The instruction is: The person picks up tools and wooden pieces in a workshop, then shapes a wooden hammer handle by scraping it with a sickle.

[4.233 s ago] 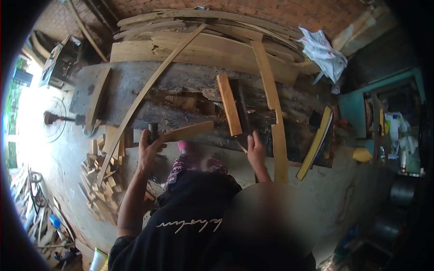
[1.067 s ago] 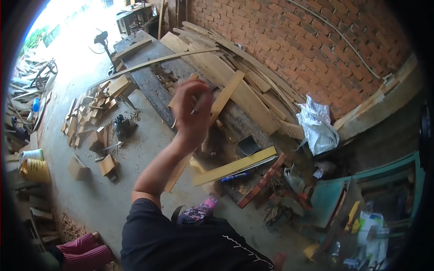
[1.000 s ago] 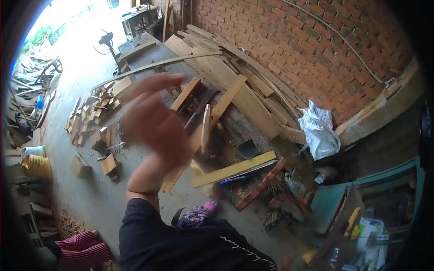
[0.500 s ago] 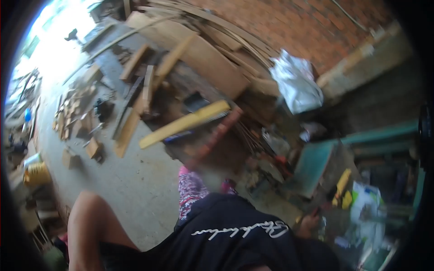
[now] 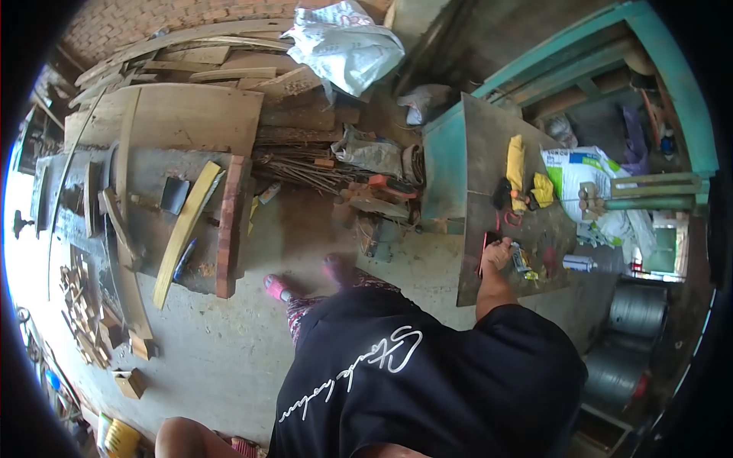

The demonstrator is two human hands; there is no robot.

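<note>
My right hand (image 5: 498, 254) is at the near edge of a metal-topped bench (image 5: 477, 183), its fingers closed around a thin dark thing with a red edge (image 5: 485, 246), perhaps a phone. Just right of the hand lies a small tube-like packet (image 5: 521, 258). Red loops (image 5: 510, 220) and a yellow-handled tool (image 5: 515, 164) rest farther back on the bench. Of my left arm, only a bent part appears at the bottom left; the left hand is out of view.
A worktable (image 5: 153, 191) at left bears a yellow wood strip (image 5: 187, 233) and a blue pen-like item (image 5: 185, 259). Wood offcuts (image 5: 80, 305) lie on the floor beyond. White sacks (image 5: 347, 46) sit by stacked planks. Metal drums (image 5: 637, 309) stand at right.
My view has swung right, toward the bench, and the blur is gone. My right hand, low beside the bench before, now reaches forward onto its top.
</note>
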